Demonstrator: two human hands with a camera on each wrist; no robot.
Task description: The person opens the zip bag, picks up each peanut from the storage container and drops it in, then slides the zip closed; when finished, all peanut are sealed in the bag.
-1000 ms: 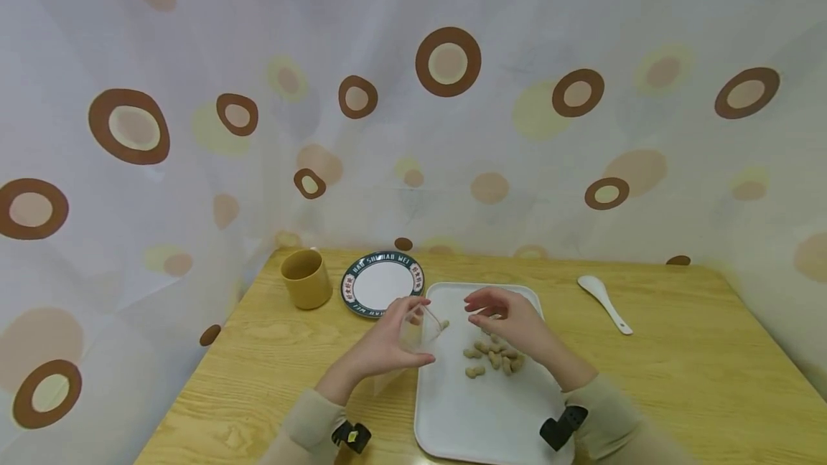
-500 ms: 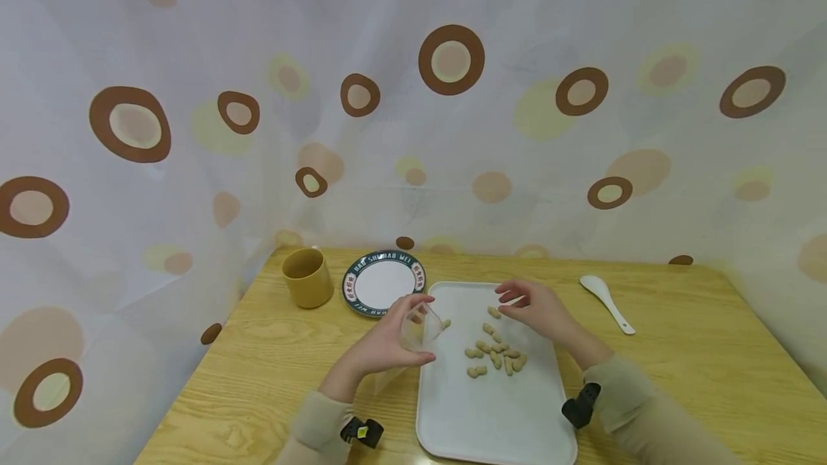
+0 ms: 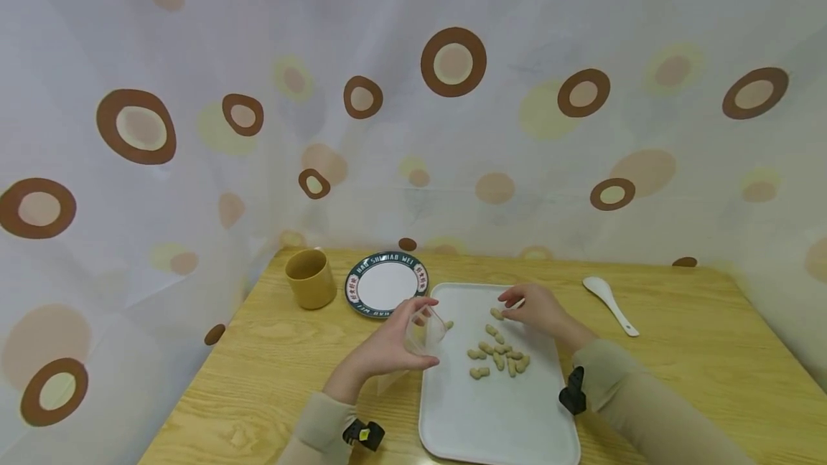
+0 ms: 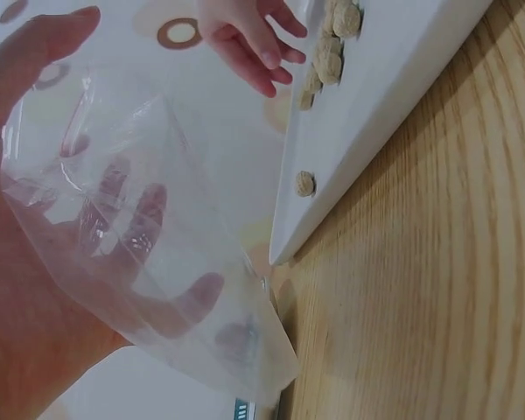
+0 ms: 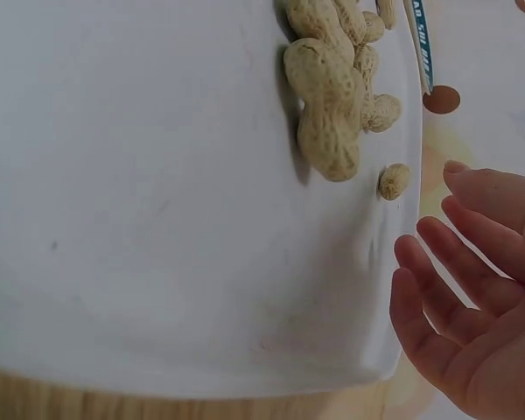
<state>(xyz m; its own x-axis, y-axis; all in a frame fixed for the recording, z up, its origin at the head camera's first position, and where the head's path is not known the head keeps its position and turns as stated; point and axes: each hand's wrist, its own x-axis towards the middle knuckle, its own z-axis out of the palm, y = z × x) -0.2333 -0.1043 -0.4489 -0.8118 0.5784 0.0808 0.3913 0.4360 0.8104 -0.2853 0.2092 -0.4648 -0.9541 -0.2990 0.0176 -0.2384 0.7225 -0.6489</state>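
Observation:
My left hand (image 3: 388,345) holds a clear plastic bag (image 4: 245,350) by its mouth, which gapes between thumb and fingers at the left side of the white tray (image 3: 497,422). Through the film, the left wrist view shows several spread fingers. Peanuts in their shells lie loosely grouped mid-tray (image 3: 500,361). One lone peanut (image 3: 449,325) lies near the bag. Over the tray's far right part is my right hand (image 3: 539,311), its fingers relaxed and apart. Its fingertips are close to a peanut (image 3: 497,313); in the right wrist view nothing is between them.
A yellow mug (image 3: 313,282) stands at the back left of the wooden table (image 3: 278,364). Beside it, a green-rimmed plate (image 3: 354,285) lies behind the left hand. To the tray's right rests a white spoon (image 3: 610,306). A dotted curtain hangs behind.
My right hand has moved right from above the peanuts to the tray's far right part, uncovering several of them. The left hand and the bag have stayed almost in place.

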